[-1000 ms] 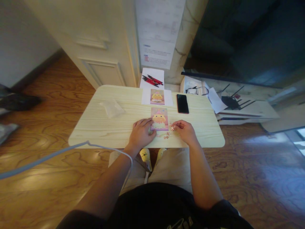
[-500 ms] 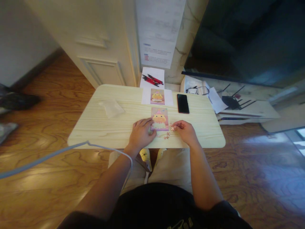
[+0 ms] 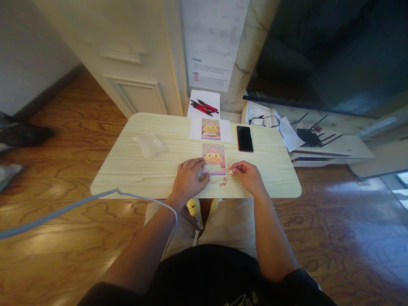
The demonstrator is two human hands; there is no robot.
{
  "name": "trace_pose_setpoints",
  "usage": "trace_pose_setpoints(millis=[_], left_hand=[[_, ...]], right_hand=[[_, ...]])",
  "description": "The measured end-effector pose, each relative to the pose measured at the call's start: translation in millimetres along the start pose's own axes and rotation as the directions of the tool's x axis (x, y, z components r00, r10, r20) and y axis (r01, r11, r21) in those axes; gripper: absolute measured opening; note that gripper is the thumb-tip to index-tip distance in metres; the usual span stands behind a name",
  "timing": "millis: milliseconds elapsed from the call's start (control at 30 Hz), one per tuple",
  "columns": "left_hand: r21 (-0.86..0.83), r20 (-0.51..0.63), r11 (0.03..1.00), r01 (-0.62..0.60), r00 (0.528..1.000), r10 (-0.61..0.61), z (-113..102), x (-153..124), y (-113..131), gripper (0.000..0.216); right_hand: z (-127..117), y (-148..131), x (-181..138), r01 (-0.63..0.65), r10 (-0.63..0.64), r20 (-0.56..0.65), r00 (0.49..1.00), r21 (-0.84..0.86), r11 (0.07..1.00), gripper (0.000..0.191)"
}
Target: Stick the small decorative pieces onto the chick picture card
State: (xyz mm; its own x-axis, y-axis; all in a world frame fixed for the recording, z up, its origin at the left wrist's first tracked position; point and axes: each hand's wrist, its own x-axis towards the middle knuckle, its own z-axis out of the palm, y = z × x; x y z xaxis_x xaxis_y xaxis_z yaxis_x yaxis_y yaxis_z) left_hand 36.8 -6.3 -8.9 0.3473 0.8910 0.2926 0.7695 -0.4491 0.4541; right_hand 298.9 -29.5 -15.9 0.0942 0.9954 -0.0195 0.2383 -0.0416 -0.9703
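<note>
A small jigsaw puzzle (image 3: 213, 158) with a yellow duck on pink lies near the front of a pale wooden table (image 3: 134, 170). My left hand (image 3: 188, 179) rests flat on the table, its fingers spread and touching the puzzle's lower left corner. My right hand (image 3: 249, 175) sits just right of the puzzle, fingers pinched on a small puzzle piece (image 3: 231, 171). A few loose pieces (image 3: 223, 181) lie between my hands. A reference picture (image 3: 211, 128) of the same duck lies on white paper farther back.
A black phone (image 3: 245, 138) lies right of the picture. A crumpled clear plastic bag (image 3: 149, 144) sits at the table's left. Red and black pens (image 3: 204, 107) rest on paper behind the table. Glasses (image 3: 264, 121) and papers lie on a low shelf at right. A grey cable (image 3: 63, 208) crosses the floor at left.
</note>
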Motion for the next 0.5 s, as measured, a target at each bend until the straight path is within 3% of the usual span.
trace_pose_setpoints(millis=[500], left_hand=[[0.031,0.001,0.999,-0.013,1.0,0.013,0.5,-0.3,-1.3,0.044]], right_hand=[[0.3,-1.0,-0.3,-0.001,0.001,0.011,1.0,0.01,1.0,0.014]])
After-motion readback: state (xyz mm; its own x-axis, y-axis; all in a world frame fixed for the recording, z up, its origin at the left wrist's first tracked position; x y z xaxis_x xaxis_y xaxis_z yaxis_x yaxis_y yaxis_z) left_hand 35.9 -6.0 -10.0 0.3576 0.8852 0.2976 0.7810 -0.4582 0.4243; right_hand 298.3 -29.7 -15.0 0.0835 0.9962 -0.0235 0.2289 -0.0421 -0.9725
